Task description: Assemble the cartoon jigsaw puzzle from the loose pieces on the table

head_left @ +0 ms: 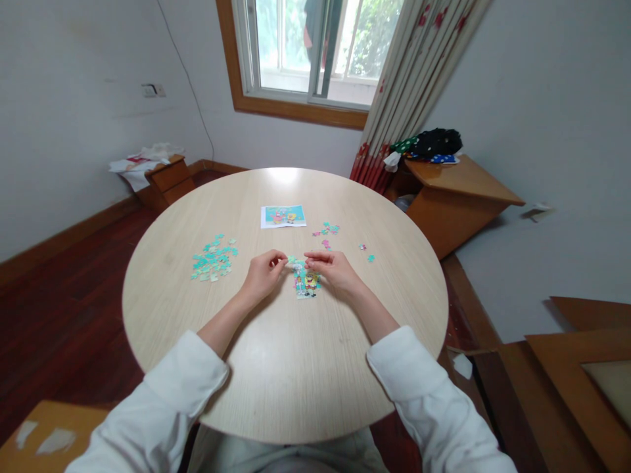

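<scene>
Here, puzzle cluster [306, 282] on table, between both hands' fingers [315, 258].

— The round pale wood-grain table [276, 368]?
— Smooth, faintly glossy near its far edge.
— And the turquoise cardboard puzzle pieces [213, 259]?
— Matt; the white printed paper sheet [282, 216] looks slick. Sleeves: soft white cloth [424, 394].

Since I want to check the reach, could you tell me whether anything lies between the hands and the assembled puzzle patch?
Nothing visible does: the left hand and right hand are already at the assembled patch.
</scene>
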Demonstrator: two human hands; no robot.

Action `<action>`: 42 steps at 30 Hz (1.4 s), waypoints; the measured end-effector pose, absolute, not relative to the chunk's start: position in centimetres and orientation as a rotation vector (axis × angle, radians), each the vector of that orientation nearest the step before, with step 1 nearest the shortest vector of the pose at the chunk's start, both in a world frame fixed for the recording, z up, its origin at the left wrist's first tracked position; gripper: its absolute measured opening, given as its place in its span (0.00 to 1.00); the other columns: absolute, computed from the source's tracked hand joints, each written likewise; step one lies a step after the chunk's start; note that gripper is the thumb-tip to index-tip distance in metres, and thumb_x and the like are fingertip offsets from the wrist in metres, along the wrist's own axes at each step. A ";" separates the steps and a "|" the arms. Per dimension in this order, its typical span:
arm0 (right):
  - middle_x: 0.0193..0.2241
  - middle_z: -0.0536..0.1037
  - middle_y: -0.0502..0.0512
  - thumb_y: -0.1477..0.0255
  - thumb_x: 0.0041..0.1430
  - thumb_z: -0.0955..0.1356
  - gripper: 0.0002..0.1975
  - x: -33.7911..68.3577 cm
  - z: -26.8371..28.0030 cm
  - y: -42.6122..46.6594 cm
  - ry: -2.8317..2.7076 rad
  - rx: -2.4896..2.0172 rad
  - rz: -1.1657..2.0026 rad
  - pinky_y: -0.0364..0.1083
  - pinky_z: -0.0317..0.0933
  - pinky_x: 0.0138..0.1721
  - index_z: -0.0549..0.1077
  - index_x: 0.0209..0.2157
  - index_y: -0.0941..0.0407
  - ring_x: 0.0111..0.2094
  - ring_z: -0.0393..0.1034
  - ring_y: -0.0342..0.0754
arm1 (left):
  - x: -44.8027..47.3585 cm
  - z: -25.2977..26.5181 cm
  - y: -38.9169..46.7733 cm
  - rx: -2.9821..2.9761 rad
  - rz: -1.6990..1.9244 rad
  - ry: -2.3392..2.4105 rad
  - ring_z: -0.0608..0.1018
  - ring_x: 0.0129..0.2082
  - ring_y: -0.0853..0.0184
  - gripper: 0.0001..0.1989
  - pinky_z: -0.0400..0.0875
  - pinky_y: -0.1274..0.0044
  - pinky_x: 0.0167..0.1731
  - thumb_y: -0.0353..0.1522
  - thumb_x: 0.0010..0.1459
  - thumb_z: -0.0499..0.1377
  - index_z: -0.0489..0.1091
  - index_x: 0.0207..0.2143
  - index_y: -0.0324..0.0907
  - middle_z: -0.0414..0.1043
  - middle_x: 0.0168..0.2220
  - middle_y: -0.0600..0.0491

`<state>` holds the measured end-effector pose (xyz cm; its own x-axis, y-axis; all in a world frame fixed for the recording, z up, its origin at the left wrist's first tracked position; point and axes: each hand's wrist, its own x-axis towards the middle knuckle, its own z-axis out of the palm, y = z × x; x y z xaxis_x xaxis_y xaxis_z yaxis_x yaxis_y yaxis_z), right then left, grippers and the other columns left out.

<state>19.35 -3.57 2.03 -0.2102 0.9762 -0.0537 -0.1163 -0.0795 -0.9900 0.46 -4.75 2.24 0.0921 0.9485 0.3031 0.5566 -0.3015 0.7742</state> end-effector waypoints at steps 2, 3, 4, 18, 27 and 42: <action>0.28 0.78 0.53 0.72 0.38 0.75 0.15 19.4 2.0 -3.6 -1.234 -1.053 1.459 0.48 0.64 0.40 0.78 0.33 0.58 0.31 0.72 0.44 | 0.4 2.2 -4.7 1.884 1.138 1.472 0.73 0.29 0.68 0.08 0.67 0.77 0.33 0.33 0.54 0.55 0.73 0.30 0.39 0.77 0.32 0.50; 0.28 0.78 0.53 0.71 0.38 0.75 0.15 19.3 2.0 -3.6 -1.234 -1.049 1.455 0.48 0.64 0.40 0.78 0.33 0.58 0.31 0.72 0.44 | 0.3 2.1 -4.6 1.867 1.157 1.461 0.74 0.30 0.68 0.08 0.67 0.77 0.34 0.33 0.54 0.55 0.73 0.30 0.39 0.77 0.34 0.50; 0.28 0.78 0.53 0.71 0.38 0.75 0.16 19.3 1.9 -3.6 -1.231 -1.047 1.453 0.48 0.65 0.39 0.78 0.33 0.58 0.31 0.72 0.44 | 0.3 2.1 -4.6 1.848 1.179 1.447 0.74 0.30 0.68 0.08 0.68 0.77 0.35 0.33 0.54 0.56 0.73 0.30 0.39 0.77 0.35 0.49; 0.40 0.79 0.58 0.65 0.45 0.73 0.17 18.8 2.3 -4.3 -1.522 -0.949 1.470 0.51 0.64 0.45 0.78 0.40 0.54 0.41 0.71 0.48 | 0.6 1.7 -4.1 1.589 1.248 1.288 0.74 0.27 0.69 0.05 0.69 0.78 0.31 0.31 0.49 0.59 0.71 0.25 0.38 0.74 0.26 0.52; 0.41 0.79 0.59 0.66 0.48 0.71 0.18 19.0 2.1 -4.4 -1.552 -1.006 1.476 0.49 0.65 0.39 0.77 0.43 0.54 0.40 0.71 0.48 | 0.8 1.9 -4.0 1.437 1.274 1.196 0.71 0.23 0.71 0.06 0.65 0.79 0.26 0.32 0.43 0.61 0.69 0.24 0.38 0.71 0.23 0.55; 0.39 0.79 0.58 0.76 0.54 0.65 0.12 19.6 0.9 -3.4 -1.776 -1.211 0.997 0.47 0.65 0.42 0.78 0.39 0.58 0.37 0.73 0.45 | 0.5 0.4 -3.4 1.650 1.180 1.389 0.71 0.22 0.70 0.09 0.66 0.78 0.26 0.31 0.48 0.58 0.77 0.29 0.38 0.78 0.27 0.50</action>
